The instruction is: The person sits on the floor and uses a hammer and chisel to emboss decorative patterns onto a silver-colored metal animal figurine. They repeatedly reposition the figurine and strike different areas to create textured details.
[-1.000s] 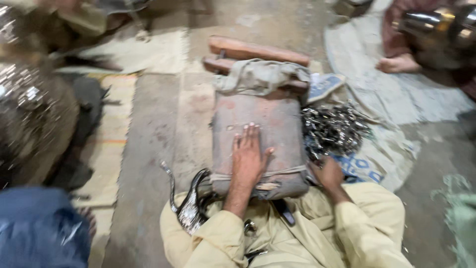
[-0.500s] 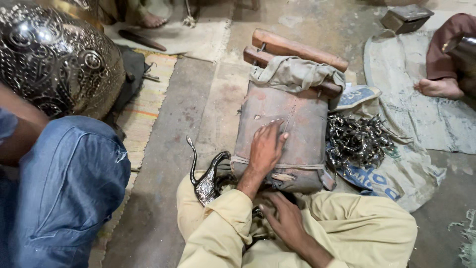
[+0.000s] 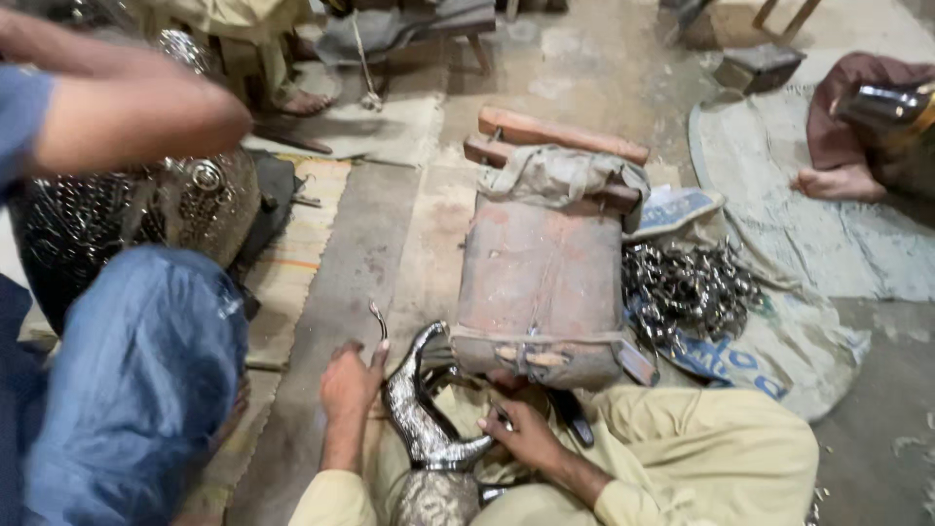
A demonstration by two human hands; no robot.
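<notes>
An ornate silver curved spout (image 3: 421, 409) rises from an embossed metal vessel (image 3: 438, 499) in my lap. My left hand (image 3: 349, 385) grips the spout's thin upper tip with its fingertips. My right hand (image 3: 524, 433) is closed on the spout's lower curved end, near my yellow-clad knee. Just beyond both hands lies a worn brown padded block (image 3: 541, 282), with nothing on its top.
A heap of small shiny metal pieces (image 3: 687, 287) lies on sacking to the right of the block. Wooden bars (image 3: 560, 133) and a rag sit behind it. At left, a person in blue (image 3: 136, 380) leans beside a large embossed metal pot (image 3: 127, 219). Another person's bare foot (image 3: 840, 182) rests at far right.
My left hand has left the top of the padded block and come down to the spout's tip. My right hand has stayed low by the spout's base.
</notes>
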